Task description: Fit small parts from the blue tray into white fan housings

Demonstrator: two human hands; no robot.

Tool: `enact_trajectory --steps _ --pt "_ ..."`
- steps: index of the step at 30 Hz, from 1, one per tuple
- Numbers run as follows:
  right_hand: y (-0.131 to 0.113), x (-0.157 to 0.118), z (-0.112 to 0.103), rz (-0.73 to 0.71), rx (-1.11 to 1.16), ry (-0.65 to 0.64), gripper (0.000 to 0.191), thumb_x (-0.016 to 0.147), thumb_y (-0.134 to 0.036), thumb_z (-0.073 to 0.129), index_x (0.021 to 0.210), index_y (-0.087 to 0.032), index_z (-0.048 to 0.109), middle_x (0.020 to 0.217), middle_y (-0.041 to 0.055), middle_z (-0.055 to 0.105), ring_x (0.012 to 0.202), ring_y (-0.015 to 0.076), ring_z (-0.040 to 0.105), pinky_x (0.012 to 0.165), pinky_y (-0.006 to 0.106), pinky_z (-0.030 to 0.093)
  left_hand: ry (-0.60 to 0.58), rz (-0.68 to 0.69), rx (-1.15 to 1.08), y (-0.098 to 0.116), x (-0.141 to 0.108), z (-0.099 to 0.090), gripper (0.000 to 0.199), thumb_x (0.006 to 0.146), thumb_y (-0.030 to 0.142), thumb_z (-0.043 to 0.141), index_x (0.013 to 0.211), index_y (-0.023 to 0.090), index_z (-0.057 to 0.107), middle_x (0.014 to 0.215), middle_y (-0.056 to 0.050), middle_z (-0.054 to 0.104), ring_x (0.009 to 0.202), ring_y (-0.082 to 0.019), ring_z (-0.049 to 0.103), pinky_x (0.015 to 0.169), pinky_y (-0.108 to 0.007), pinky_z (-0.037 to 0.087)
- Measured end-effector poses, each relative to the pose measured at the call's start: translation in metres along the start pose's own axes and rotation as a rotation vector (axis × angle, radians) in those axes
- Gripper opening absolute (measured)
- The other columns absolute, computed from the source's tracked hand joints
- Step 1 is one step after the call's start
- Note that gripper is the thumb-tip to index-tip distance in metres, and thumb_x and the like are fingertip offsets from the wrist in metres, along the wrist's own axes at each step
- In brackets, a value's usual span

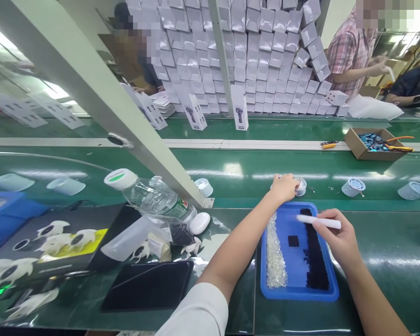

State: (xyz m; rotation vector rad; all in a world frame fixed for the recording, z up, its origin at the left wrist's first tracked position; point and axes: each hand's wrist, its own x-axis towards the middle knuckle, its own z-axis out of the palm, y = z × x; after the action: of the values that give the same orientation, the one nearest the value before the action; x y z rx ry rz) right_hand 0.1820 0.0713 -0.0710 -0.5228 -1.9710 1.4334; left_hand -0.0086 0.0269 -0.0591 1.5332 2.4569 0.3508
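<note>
and here we are at the shallow blue rectangular plastic tray [301, 295], with the right hand [340, 237] at its right side. that grip is pinched down, thumb against fingers, around the back end of a slim white pen-like stick [318, 221]. the stick lies nearly level above the far right part of the tray, its front end pointing left, over the band of fine black loose pieces [317, 261]. it looks light, stiff and smooth, so probably a touch slippery; the rear half is the sensible place to pinch, leaving the front end free.

over to the left hand [284, 187], just beyond the tray's far edge! its fingers curl at a small round translucent plastic cup [302, 187]; how firmly this grip closes, i cannot tell, the knuckles hide it. the cup should be light, thin and a little springy: take it by the outer wall, gently, as it could skid.

inside the tray, a band of small clear-white pieces [276, 256] runs along the left, likely hard and quick to scatter, and a flat black square [293, 241] sits between the bands.
</note>
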Motion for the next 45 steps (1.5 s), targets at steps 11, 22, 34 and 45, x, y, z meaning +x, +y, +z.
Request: enact_trajectory --steps 11,22,34,45 --pt "0.009 -0.001 0.017 -0.012 0.059 -0.159 0.036 0.084 -0.058 0.062 0.088 -0.023 0.064 0.082 0.0039 0.068 0.063 0.0155 0.066 0.063 0.032 0.06 0.301 -0.039 -0.405 -0.007 -0.001 -0.028 0.007 0.074 0.022 0.068 0.081 0.019 0.065 0.113 -0.007 0.051 0.113 -0.024 0.046 0.106 -0.038 0.037" --pt "0.011 -0.003 0.025 0.006 -0.034 -0.258 0.032 0.087 -0.055 0.06 0.094 -0.024 0.063 0.088 0.0053 0.071 0.077 0.02 0.071 0.072 0.037 0.059 0.741 -0.133 -1.004 -0.039 -0.012 -0.064 0.019 0.082 0.018 0.062 0.074 0.017 0.046 0.086 -0.001 0.044 0.101 -0.018 0.054 0.089 -0.037 0.044" --pt "0.013 -0.002 0.026 0.017 -0.053 -0.258 0.028 0.087 -0.052 0.062 0.096 -0.025 0.062 0.092 0.0057 0.071 0.079 0.0211 0.072 0.072 0.037 0.06 0.838 -0.166 -0.945 -0.059 0.001 -0.058 0.019 0.093 0.032 0.049 0.084 0.016 0.05 0.089 -0.001 0.043 0.109 -0.024 0.062 0.083 -0.04 0.046" --pt "0.013 -0.002 0.026 -0.027 -0.088 -0.203 0.025 0.089 -0.047 0.06 0.097 -0.024 0.062 0.086 0.0048 0.072 0.079 0.0206 0.072 0.074 0.037 0.058 0.871 -0.171 -0.985 -0.058 0.001 -0.06 0.015 0.09 0.029 0.054 0.084 0.016 0.05 0.089 -0.001 0.044 0.11 -0.026 0.061 0.083 -0.04 0.047"
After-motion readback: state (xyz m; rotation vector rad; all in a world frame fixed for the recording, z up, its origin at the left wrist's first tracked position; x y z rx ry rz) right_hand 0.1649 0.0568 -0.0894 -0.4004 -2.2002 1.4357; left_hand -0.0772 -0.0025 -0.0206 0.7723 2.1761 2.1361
